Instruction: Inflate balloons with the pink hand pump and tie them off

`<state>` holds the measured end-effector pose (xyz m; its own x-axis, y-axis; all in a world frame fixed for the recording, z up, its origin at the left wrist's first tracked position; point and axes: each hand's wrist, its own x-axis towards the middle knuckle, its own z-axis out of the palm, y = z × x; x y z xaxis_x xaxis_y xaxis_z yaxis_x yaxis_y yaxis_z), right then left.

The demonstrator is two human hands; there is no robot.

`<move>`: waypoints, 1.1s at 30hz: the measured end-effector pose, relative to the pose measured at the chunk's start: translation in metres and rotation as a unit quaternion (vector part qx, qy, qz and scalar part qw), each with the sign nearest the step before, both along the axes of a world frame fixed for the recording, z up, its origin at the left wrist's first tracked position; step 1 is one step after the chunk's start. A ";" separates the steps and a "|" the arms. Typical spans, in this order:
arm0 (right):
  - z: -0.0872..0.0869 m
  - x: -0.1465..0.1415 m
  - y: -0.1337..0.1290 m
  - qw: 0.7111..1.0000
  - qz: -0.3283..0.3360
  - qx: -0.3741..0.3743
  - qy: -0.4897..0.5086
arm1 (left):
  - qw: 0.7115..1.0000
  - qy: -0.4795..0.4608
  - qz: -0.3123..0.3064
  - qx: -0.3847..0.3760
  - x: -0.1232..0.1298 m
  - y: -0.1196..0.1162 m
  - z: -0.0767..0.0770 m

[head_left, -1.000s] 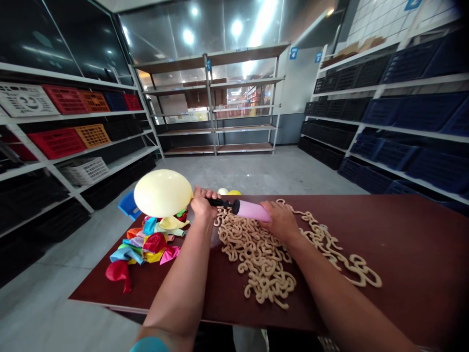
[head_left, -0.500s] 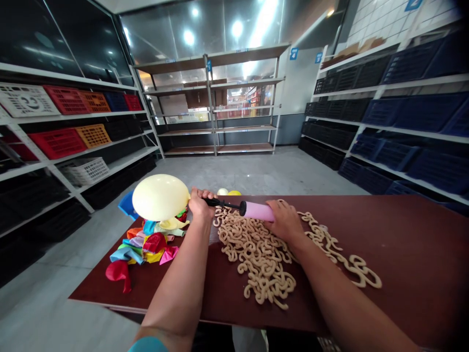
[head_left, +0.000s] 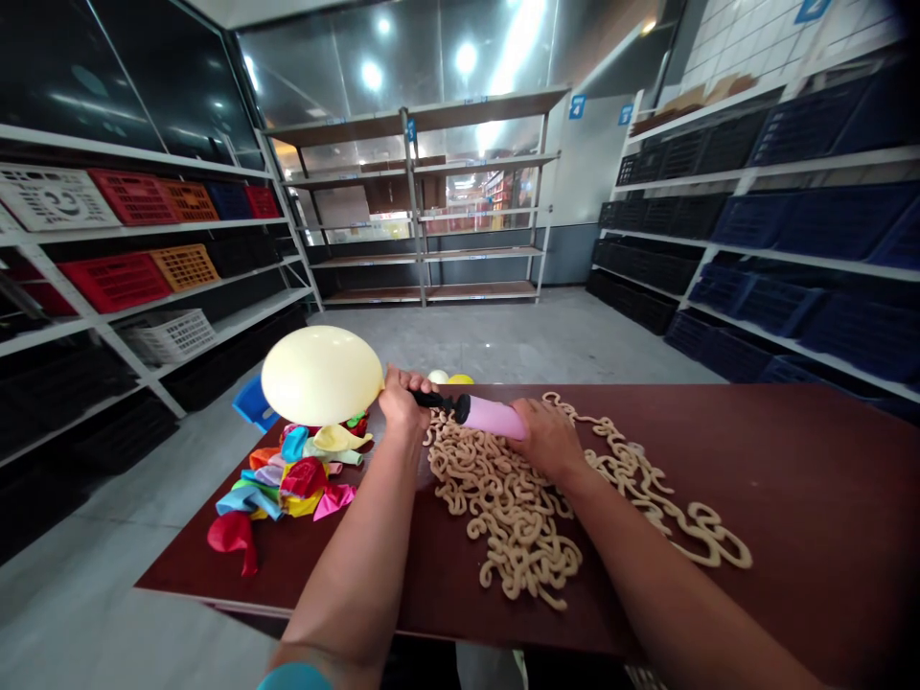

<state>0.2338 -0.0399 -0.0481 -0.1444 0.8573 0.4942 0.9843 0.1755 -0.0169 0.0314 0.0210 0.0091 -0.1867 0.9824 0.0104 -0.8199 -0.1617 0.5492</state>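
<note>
An inflated pale yellow balloon (head_left: 322, 376) hangs over the table's left end, its neck inside my left hand (head_left: 404, 398). That hand is closed around the neck and the black end of a hand balloon pump (head_left: 493, 418). My right hand (head_left: 550, 436) wraps round the far end of the pump's pink barrel. Little of the black rod shows between the hands. Below the balloon lies a pile of flat, colourful balloons (head_left: 302, 479). Under the pump spreads a heap of beige, curly, rope-like pieces (head_left: 495, 489), and more such strands (head_left: 639, 479) lie right of it.
The dark red table (head_left: 805, 498) extends to the right. Beyond its far edge a white and a yellow round thing (head_left: 460, 379) peek up. A blue plastic piece (head_left: 253, 404) stands off the left corner. Racks with crates (head_left: 119, 280) line both sides; a shelf unit (head_left: 417, 259) stands behind.
My right hand and the pink barrel have moved left, towards my left hand, and less black rod shows. The balloon and my left hand have shifted slightly up and right.
</note>
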 end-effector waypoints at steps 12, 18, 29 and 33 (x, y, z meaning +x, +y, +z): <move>-0.006 0.027 0.005 0.998 -0.061 -0.017 -0.001 | 0.999 -0.014 0.048 -0.005 -0.025 0.011 -0.001; -0.004 0.006 -0.003 1.000 0.006 0.005 0.003 | 1.000 -0.011 -0.008 -0.008 0.000 0.005 -0.008; 0.001 0.002 -0.004 0.999 0.024 -0.029 0.009 | 1.000 -0.002 -0.014 -0.014 0.003 0.004 -0.007; 0.000 0.018 0.000 0.999 -0.035 -0.022 -0.014 | 0.999 -0.016 0.034 -0.020 -0.020 0.014 -0.005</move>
